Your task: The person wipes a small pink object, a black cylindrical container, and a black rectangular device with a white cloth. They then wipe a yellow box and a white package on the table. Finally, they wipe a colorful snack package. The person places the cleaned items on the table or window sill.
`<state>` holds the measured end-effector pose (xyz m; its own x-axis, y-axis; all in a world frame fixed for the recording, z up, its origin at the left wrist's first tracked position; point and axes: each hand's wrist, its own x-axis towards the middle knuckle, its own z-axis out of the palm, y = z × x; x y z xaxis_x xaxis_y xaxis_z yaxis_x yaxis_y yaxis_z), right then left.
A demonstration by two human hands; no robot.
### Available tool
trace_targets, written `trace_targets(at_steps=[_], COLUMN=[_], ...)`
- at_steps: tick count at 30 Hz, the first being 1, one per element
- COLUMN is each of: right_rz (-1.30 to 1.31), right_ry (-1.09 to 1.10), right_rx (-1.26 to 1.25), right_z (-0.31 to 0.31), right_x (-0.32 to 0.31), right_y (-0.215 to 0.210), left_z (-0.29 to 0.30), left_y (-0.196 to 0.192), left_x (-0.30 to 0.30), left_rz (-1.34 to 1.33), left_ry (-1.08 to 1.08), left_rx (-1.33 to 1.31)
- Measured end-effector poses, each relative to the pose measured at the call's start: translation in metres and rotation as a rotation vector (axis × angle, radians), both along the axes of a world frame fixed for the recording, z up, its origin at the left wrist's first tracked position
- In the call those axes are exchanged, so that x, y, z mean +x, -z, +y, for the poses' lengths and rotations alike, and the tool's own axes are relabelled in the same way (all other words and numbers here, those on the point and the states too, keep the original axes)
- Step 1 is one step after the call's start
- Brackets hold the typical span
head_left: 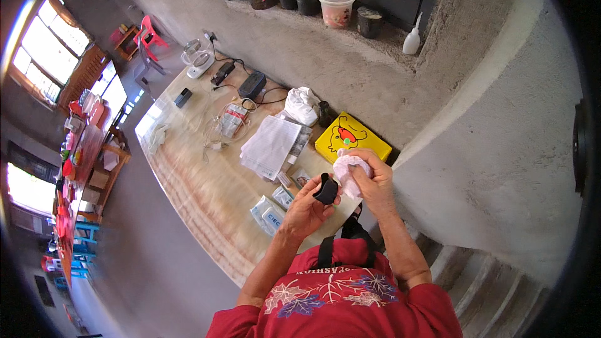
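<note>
My left hand [308,210] grips a small black cup-like object [326,189] with a curved rim; its exact kind is not clear. Close beside it, my right hand [374,183] is closed on a crumpled pale pink cloth [346,174]. Both hands are above the near right corner of the marble-patterned table [194,213]. Just beyond the cloth is a yellow box [354,139] with a cartoon duck face. Below and left of my left hand lie white and blue soft packs [268,215], and printed paper sheets [270,148] lie farther off.
A white bundled cloth [302,106], a black power adapter [252,85] and loose cables occupy the far side of the table. Along the wall ledge stand a plastic tub [336,7], dark jars and a white squeeze bottle [412,39]. Steps [482,288] descend at right.
</note>
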<state>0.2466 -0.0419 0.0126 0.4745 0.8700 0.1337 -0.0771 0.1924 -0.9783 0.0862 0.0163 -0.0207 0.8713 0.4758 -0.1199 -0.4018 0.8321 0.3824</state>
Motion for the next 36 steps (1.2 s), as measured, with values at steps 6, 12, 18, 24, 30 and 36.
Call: trace_targets(at_steps=[6, 12, 18, 24, 30, 36], right_rz=[-0.093, -0.112, -0.498, 0.179, 0.33, -0.152], right_ry=[-0.369, -0.23, 0.005, 0.05, -0.031, -0.24], right_rx=[-0.069, -0.051, 0.073, -0.253, -0.071, -0.181], right_z=[-0.006, -0.003, 0.007, 0.007, -0.001, -0.006], right_x=[-0.008, -0.008, -0.013, -0.016, -0.014, -0.011], right_y=[-0.006, 0.006, 0.009, 0.017, 0.0, 0.0], left_z=[-0.002, 0.001, -0.009, -0.011, -0.008, -0.006], left_y=[0.001, 0.0, -0.015, -0.014, -0.009, 0.003], left_x=[-0.003, -0.001, 0.003, 0.003, 0.001, -0.006], left_rz=[0.138, 0.126, 0.43, 0.3, 0.165, 0.221], left_ry=[-0.024, -0.044, -0.195, -0.128, -0.135, -0.07], left_rx=[-0.049, 0.108, 0.531, 0.271, 0.113, 0.247])
